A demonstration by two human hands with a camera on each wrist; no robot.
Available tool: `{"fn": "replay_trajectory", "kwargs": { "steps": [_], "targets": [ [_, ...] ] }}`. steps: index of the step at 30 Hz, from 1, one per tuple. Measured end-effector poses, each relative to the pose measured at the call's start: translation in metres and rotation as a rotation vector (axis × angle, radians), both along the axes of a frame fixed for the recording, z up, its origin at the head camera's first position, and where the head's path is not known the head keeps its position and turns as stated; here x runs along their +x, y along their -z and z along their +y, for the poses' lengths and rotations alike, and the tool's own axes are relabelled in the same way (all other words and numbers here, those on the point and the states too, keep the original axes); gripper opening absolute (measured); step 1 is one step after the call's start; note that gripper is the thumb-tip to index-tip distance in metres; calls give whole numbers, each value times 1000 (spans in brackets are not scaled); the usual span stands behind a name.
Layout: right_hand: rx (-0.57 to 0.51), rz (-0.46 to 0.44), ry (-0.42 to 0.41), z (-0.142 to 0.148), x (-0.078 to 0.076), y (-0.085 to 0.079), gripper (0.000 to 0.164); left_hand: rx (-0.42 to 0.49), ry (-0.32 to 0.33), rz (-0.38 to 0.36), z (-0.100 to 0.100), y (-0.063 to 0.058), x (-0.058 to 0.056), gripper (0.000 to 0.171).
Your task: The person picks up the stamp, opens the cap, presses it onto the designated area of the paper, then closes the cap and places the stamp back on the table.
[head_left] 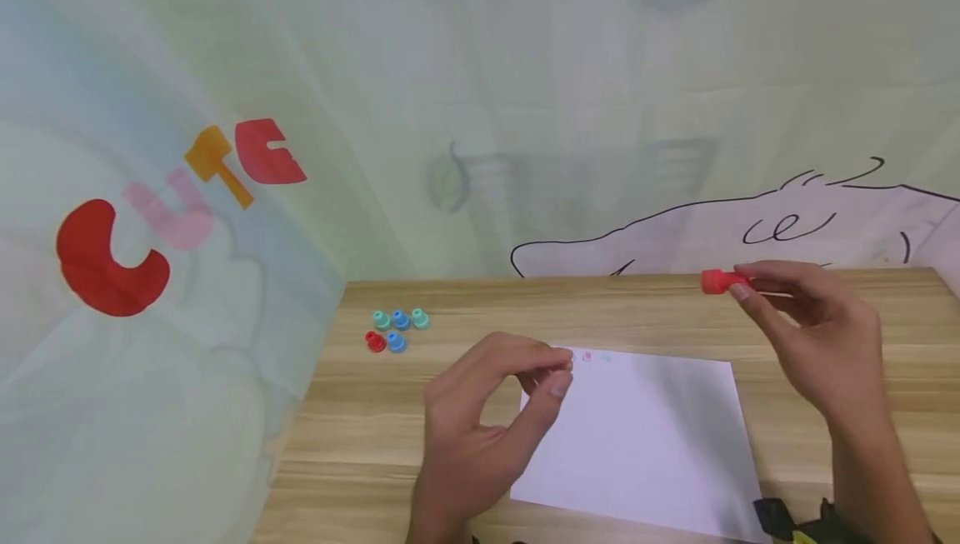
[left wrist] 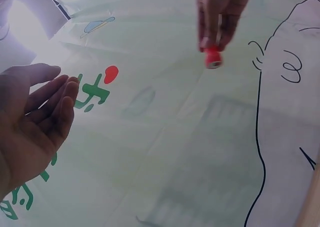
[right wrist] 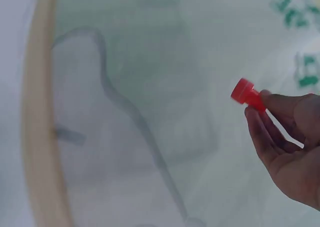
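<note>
My right hand [head_left: 832, 336] is raised above the table's right side and pinches a small red stamp [head_left: 717, 281] between thumb and fingers. In the right wrist view the stamp [right wrist: 243, 90] points away from the hand, its wide end outward. My left hand [head_left: 461, 436] hovers over the left edge of a white sheet of paper [head_left: 637, 444], thumb and fingers bent loosely towards each other. Nothing shows between them; in the left wrist view the left hand [left wrist: 30, 132] looks relaxed. Small faint coloured marks [head_left: 587, 356] lie along the sheet's top edge.
Several small stamps, among them a red one [head_left: 375, 341] and a blue one [head_left: 396, 342], stand grouped on the wooden table [head_left: 360, 427] at the back left. A printed cloth [head_left: 375, 111] hangs behind and to the left. Something black [head_left: 774, 519] lies by the paper's lower right corner.
</note>
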State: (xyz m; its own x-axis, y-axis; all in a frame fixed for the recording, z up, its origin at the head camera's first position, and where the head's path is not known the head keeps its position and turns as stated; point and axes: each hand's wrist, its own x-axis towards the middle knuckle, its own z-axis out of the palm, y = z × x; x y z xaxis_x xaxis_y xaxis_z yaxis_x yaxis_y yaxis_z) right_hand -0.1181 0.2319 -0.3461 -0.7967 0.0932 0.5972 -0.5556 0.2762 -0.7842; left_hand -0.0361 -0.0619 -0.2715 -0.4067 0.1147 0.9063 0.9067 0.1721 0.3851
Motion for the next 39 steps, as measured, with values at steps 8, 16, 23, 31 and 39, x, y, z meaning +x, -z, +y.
{"fn": "replay_trajectory", "kwargs": {
  "steps": [8, 16, 23, 31, 39],
  "targets": [
    [-343, 217, -534, -75, 55, -38, 38, -135, -49, -80, 6, 1, 0, 31],
    [-380, 189, -573, -93, 76, -38, 40, -189, -31, -33, 9, 2, 1, 31],
    [-356, 165, -570, -98, 79, -43, 38, -195, -2, -20, 10, -2, 2, 29],
    [-48, 125, -478, -101, 83, -34, 27, -292, -41, 273, 17, 7, -6, 30],
    [71, -342, -431, -100, 94, -22, 54, -378, -237, 423, 30, 28, -16, 19]
  ]
}}
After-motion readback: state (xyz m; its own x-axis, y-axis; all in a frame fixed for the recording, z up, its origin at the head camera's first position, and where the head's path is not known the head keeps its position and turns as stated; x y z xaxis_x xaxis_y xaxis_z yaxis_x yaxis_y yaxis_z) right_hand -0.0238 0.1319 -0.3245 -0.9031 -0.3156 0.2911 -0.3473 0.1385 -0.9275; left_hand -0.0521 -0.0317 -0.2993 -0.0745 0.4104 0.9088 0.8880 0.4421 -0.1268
